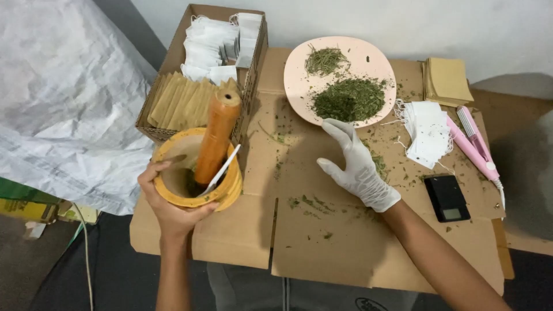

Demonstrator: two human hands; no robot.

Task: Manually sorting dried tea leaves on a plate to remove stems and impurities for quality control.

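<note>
My bare left hand (167, 201) grips the rim of a yellow wooden mortar (173, 185) and holds it tilted near the table's left front edge. An orange wooden pestle (216, 138) and a white spoon (222, 170) stand inside it. My right hand (357, 167), in a white glove, hovers with its fingers spread just below a pink plate (299, 86). The plate carries a heap of crushed green leaves (349, 99) and a smaller pile of dried sprigs (325, 59). Nothing is in the gloved hand.
A cardboard box (178, 52) with white tea bags and tan envelopes stands at the back left. White filter bags (429, 129), a pink sealer (475, 147), a black pocket scale (447, 198) and tan envelopes (446, 80) lie at the right. Leaf crumbs litter the cardboard-covered table (322, 247).
</note>
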